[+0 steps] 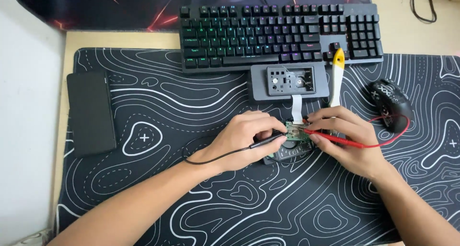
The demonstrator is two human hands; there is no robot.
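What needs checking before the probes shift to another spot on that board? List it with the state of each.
1. Black probe gripped in left hand: ok.
2. Red probe gripped in right hand: ok.
3. Both tips on the green circuit board: ok; exact contact points cannot tell.
4. White ribbon cable joined to the grey housing: cannot tell.
5. Red lead free of the mouse: not ok, it loops beside it.
6. Yellow-handled tool out of the way: ok.
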